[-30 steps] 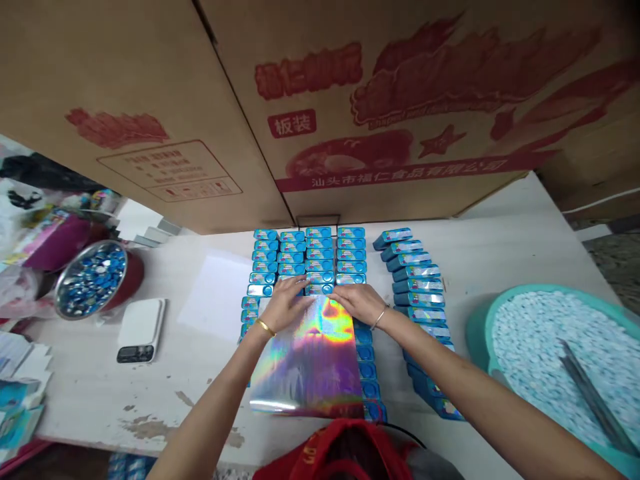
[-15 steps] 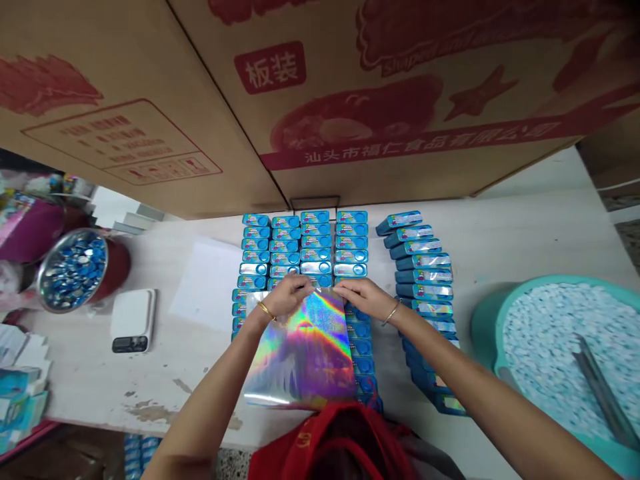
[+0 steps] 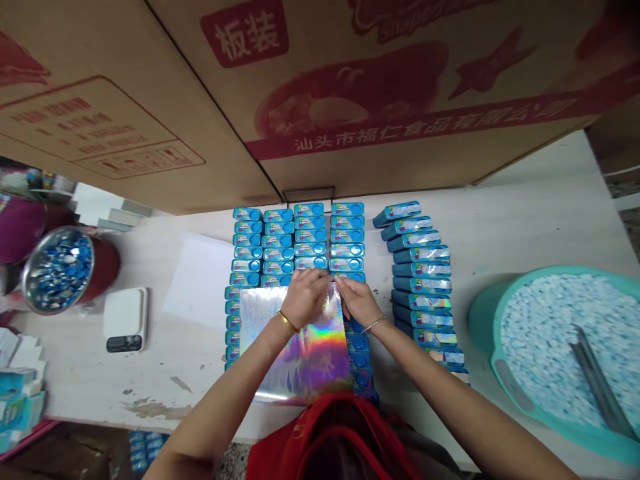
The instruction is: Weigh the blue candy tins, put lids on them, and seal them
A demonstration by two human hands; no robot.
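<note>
A shiny rainbow holographic sheet (image 3: 300, 360) lies over the lower part of the rows of blue tins (image 3: 311, 235). My left hand (image 3: 306, 297), with a gold bangle at the wrist, is closed at the sheet's far edge, close to its right corner. That corner is pinched by my right hand (image 3: 359, 303), whose fingertips nearly meet those of the left. Exactly what lies between the fingertips is too small to make out. Tins stand in several columns beyond the hands, and the sheet hides some of them.
A curved row of blue tins (image 3: 423, 270) stands to the right, beside a turquoise tub (image 3: 505, 373) of small pale pieces with a metal scoop (image 3: 597, 380). Cardboard boxes (image 3: 350, 87) rise behind. Leftward are white paper (image 3: 200, 280), a scale (image 3: 125, 317) and a metal bowl (image 3: 103, 267).
My left hand has moved right along the sheet's far edge, close to my right hand. The right fingers have curled more at the corner. The camera view has shifted slightly.
</note>
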